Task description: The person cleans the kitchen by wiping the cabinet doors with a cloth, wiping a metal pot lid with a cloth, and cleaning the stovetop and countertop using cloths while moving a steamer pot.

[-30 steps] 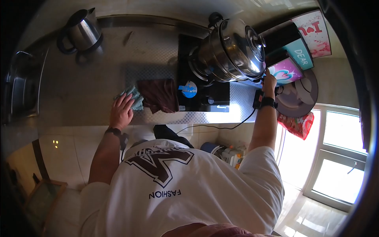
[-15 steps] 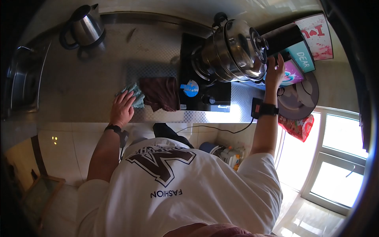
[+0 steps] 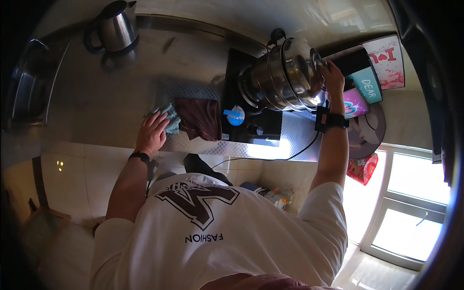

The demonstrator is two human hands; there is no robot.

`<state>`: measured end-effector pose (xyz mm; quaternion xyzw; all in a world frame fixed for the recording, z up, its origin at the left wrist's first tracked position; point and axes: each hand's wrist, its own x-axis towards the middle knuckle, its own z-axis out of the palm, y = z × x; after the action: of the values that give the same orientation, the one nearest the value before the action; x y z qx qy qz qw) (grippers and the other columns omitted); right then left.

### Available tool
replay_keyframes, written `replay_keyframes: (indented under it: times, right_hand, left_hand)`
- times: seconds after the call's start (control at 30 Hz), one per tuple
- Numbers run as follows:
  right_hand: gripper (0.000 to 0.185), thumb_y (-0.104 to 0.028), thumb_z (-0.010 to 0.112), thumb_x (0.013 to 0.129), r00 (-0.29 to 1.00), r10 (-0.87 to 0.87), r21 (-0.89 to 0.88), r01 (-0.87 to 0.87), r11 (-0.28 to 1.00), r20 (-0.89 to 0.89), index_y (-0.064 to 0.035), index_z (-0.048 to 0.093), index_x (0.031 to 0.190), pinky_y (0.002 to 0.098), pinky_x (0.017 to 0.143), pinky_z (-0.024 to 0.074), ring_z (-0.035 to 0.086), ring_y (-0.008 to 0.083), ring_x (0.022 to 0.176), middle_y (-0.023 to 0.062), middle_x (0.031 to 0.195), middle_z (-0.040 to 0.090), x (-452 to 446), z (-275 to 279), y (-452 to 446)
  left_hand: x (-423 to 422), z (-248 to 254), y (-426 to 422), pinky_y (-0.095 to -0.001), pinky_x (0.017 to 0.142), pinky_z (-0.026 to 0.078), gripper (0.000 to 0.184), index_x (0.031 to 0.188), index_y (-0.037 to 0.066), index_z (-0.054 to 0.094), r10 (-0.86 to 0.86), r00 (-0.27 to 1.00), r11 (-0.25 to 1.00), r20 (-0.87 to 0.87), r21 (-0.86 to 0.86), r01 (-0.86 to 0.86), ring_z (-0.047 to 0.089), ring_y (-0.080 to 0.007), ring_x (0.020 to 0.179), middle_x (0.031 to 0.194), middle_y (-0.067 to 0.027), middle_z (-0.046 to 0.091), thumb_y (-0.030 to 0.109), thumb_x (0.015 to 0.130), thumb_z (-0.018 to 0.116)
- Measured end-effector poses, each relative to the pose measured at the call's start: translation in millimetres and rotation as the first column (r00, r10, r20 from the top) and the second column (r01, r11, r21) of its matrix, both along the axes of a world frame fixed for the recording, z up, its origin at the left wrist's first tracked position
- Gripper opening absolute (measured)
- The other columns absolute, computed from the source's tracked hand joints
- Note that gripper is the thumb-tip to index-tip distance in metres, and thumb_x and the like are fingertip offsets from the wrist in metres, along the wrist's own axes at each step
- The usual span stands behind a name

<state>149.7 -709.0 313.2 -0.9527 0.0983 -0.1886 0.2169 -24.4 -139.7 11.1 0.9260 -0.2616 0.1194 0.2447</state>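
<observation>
My left hand [image 3: 152,133] is on the steel counter, its fingers holding a bunched green cloth [image 3: 172,122] down against the surface. Just right of that lies a folded brown cloth [image 3: 199,117]. A tall stainless steel steamer pot [image 3: 278,77] stands on the black induction cooktop [image 3: 237,72]. My right hand [image 3: 333,79] is at the top of the pot, its fingers curled round the knob of the lid [image 3: 313,63]. The fingers mostly hide the knob. The lid sits on the pot.
A steel kettle [image 3: 118,30] stands at the back left, with a sink [image 3: 36,77] beyond it. Decorated boxes [image 3: 365,84] and a grey round plate-like thing [image 3: 369,133] are right of the pot. A black cable [image 3: 270,159] runs along the counter's front edge.
My right hand has moved from beside the pot's lid onto its knob, and the fingers have curled in. The left hand stays on the green cloth. The view has shifted slightly.
</observation>
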Motion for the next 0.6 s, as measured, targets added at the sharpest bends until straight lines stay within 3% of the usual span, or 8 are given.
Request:
replay_keyframes:
  times: [0.1,0.17,0.27,0.5,0.6]
  right_hand:
    - [0.056,-0.031,0.075,0.082,0.999,0.008,0.123,-0.014,0.992,0.048,-0.0022,0.065,0.129,0.0313,0.089,0.051,0.07,0.0201,0.101,0.0137,0.113,0.073,3,-3,2]
    - [0.059,-0.035,0.074,0.081,0.997,0.011,-0.035,-0.009,0.999,0.076,-0.004,0.064,0.131,0.0342,0.093,0.0509,0.07,0.0256,0.108,0.0167,0.118,0.072,9,-7,-6]
    - [0.061,-0.038,0.074,0.081,0.999,-0.02,-0.138,0.026,0.99,0.042,-0.0058,0.064,0.132,0.0372,0.096,0.0503,0.068,0.0299,0.114,0.0187,0.121,0.07,7,-1,-1]
    - [0.059,-0.038,0.074,0.08,0.999,-0.034,-0.094,0.03,0.995,-0.036,-0.0057,0.066,0.129,0.0351,0.095,0.0502,0.07,0.027,0.108,0.0181,0.115,0.072,3,-3,-11]
    - [0.057,-0.035,0.076,0.081,1.0,-0.012,0.049,0.013,0.999,-0.016,-0.0058,0.066,0.129,0.034,0.093,0.0507,0.071,0.0254,0.105,0.0171,0.114,0.073,0,-4,-8]
  left_hand:
    - [0,3,0,-0.0462,0.113,0.038,0.039,0.118,0.009,0.065,-0.005,1.0,1.0,-0.002,-0.001,0.005,0.048,-0.0284,0.134,0.139,-0.0055,0.058,0.008,0.079,0.065]
    - [0,2,1,-0.046,0.113,0.038,0.039,0.118,0.01,0.065,-0.006,1.0,1.0,-0.005,0.0,0.006,0.048,-0.0283,0.134,0.139,-0.0055,0.058,0.008,0.079,0.065]
    - [1,2,1,-0.0458,0.113,0.037,0.039,0.118,0.01,0.065,-0.011,1.0,1.0,-0.006,0.006,0.011,0.048,-0.0281,0.134,0.139,-0.0056,0.058,0.009,0.079,0.065]
    - [1,-1,2,-0.0461,0.113,0.037,0.038,0.118,0.01,0.065,-0.016,1.0,1.0,-0.013,0.018,0.017,0.048,-0.0281,0.135,0.139,-0.0059,0.058,0.01,0.08,0.065]
    - [1,-4,2,-0.0463,0.113,0.037,0.038,0.118,0.01,0.065,-0.019,1.0,1.0,-0.007,0.011,0.019,0.048,-0.0281,0.134,0.14,-0.0058,0.058,0.011,0.08,0.065]
